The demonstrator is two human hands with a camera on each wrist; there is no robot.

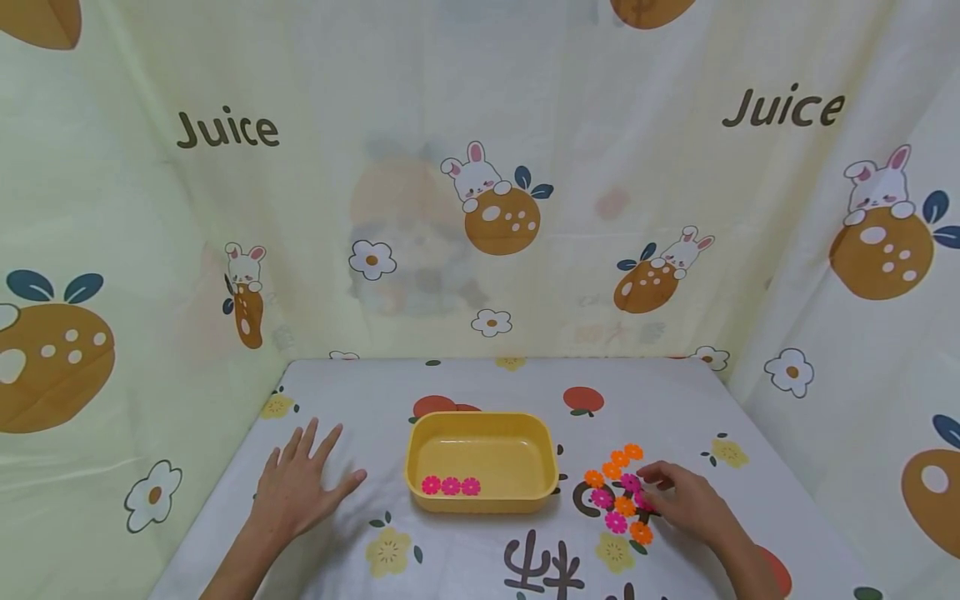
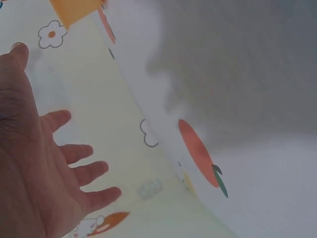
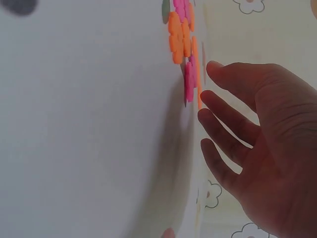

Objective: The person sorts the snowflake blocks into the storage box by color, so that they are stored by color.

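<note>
My right hand (image 1: 693, 504) hovers at the right edge of a loose group of small flower-shaped pieces on the tabletop. The group mixes orange flower pieces (image 1: 625, 506) and pink flower pieces (image 1: 616, 522). In the right wrist view, thumb and loosely bent fingers of that hand (image 3: 267, 139) stand apart with nothing between them, close to the pieces. A yellow rectangular tray (image 1: 480, 505) sits at the centre, with 3 pink flower pieces (image 1: 451, 486) in a row along its near left side. Left of the tray, my left hand (image 1: 296, 487) is spread, palm down, holding nothing.
A white printed cloth (image 1: 330, 567) covers the table. Behind and on both sides hang pale curtains (image 1: 315, 208) printed with rabbits and oranges. An orange-yellow corner (image 2: 77, 12), likely of the tray, shows at the top of the left wrist view.
</note>
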